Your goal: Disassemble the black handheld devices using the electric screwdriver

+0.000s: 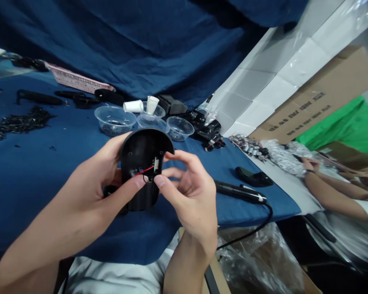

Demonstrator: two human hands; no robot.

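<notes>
A black curved plastic housing [144, 143] is held up over the blue-covered table, its hollow side facing me. My left hand [106, 179] grips it from the left, with the thumb reaching into the opening. From the right, my right hand [187, 183] closes on the other edge, thumb and fingers beside a small connector board [156, 164]. Red and black wires [145, 169] run inside between the two thumbs. Fingers behind the housing are partly hidden.
Clear plastic bowls [115, 118] and white paper cups [152, 105] stand behind the housing. Small black parts [18, 122] lie heaped at left. A corded black tool [241, 192] rests at right, near a black handset-shaped piece [254, 176]. Another person's arm [331, 192] reaches in at far right.
</notes>
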